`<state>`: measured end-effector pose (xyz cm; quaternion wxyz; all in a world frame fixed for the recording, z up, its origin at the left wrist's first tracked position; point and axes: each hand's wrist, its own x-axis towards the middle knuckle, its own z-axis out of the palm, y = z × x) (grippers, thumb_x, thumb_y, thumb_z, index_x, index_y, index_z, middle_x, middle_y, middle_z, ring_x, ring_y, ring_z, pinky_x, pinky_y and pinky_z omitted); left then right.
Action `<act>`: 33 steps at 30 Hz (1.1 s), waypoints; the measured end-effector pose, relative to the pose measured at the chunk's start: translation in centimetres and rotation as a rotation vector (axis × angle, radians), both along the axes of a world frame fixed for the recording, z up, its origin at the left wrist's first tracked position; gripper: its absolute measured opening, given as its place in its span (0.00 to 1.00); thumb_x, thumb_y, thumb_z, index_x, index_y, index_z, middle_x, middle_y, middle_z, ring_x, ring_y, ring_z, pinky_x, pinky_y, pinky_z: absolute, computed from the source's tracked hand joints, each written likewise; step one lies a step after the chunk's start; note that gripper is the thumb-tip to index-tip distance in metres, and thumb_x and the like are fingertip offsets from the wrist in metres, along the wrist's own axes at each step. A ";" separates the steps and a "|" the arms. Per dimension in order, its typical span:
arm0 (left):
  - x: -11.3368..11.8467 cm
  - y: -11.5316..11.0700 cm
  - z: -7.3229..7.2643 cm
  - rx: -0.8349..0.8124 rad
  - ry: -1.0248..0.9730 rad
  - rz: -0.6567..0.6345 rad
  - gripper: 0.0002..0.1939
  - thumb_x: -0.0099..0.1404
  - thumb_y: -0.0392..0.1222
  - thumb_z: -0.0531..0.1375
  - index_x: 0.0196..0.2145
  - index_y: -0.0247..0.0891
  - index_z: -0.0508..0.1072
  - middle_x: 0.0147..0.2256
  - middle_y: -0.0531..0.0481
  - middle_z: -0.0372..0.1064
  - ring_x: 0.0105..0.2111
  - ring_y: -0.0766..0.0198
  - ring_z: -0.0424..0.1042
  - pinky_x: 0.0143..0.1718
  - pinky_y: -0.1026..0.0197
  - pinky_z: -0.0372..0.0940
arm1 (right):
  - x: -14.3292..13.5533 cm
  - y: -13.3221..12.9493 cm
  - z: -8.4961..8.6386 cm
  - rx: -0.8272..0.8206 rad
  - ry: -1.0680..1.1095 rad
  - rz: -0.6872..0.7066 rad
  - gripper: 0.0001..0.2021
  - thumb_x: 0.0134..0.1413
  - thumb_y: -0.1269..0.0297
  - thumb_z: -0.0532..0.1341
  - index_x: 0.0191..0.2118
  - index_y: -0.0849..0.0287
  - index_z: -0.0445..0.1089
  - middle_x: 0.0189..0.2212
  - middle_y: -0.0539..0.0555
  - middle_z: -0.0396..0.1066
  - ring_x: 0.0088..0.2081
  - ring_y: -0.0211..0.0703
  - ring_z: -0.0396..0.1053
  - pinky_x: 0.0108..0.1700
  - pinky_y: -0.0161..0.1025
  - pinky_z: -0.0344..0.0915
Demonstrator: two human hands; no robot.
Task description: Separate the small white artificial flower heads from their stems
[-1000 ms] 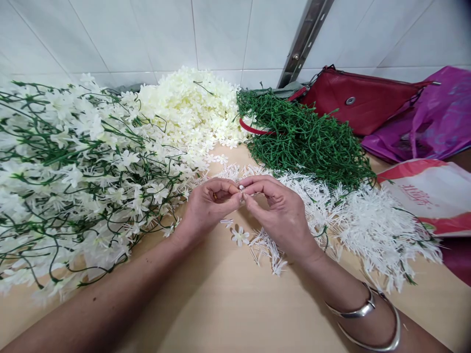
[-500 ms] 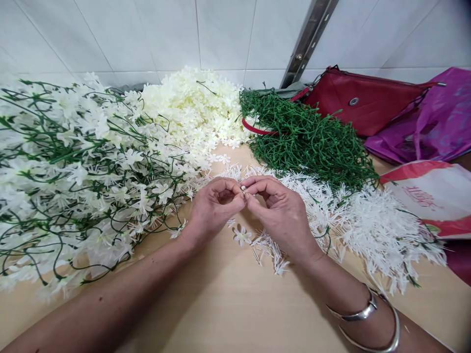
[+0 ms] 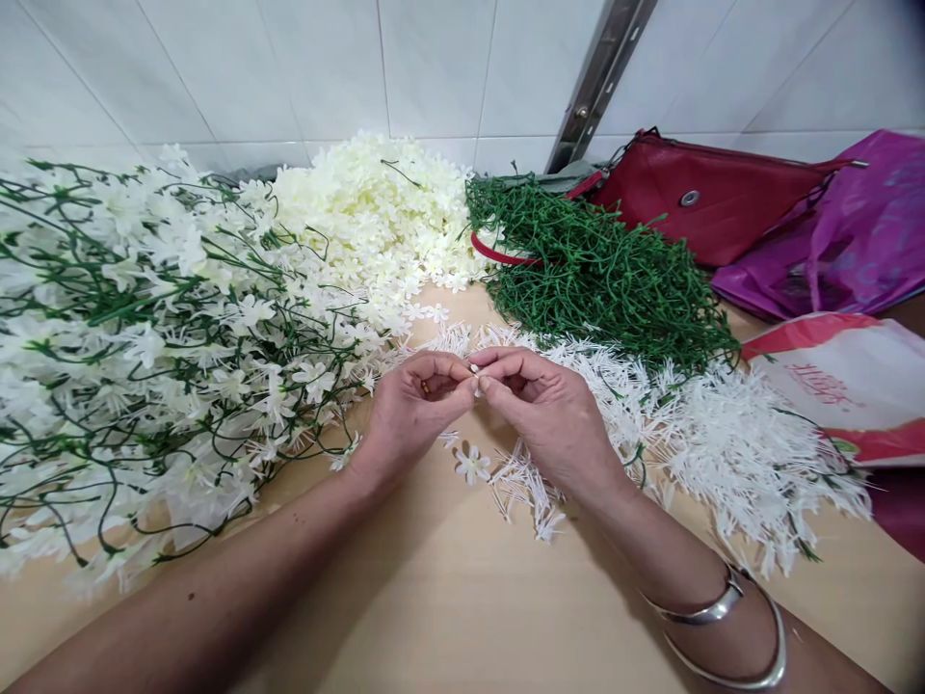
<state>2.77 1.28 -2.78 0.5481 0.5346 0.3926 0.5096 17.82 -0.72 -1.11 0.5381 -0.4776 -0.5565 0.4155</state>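
Observation:
My left hand (image 3: 405,414) and my right hand (image 3: 560,414) meet fingertip to fingertip above the table, both closed in a pinch. Between them is a small white piece (image 3: 475,370), mostly covered by the fingers, so its exact kind is hidden. Just below lies a loose white artificial flower (image 3: 472,465), with a few white stamen sprigs (image 3: 526,492) beside it. To the right of my right hand spreads a heap of white stamen sprigs (image 3: 752,453). Assembled white flowers on green stems (image 3: 180,337) are piled to the left of my left hand.
Cream flower heads (image 3: 383,212) are heaped at the back, beside a mound of green plastic stems (image 3: 607,280). A red bag (image 3: 715,193), a purple plastic bag (image 3: 859,231) and a red-and-white bag (image 3: 845,376) stand on the right. A tiled wall (image 3: 434,67) closes off the back.
Both hands stay pinched together at nearly the same spot, with only slight finger movement around the small white piece. The whole view has shifted very slightly.

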 end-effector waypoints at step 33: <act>-0.5 -0.2 0.3 0.210 0.195 -0.059 0.03 0.61 0.34 0.63 0.29 0.37 0.75 0.37 0.47 0.69 0.37 0.64 0.71 0.38 0.63 0.65 | 1.8 0.4 0.4 0.156 -0.259 0.153 0.04 0.58 0.67 0.66 0.33 0.52 0.77 0.45 0.52 0.81 0.47 0.46 0.78 0.55 0.49 0.70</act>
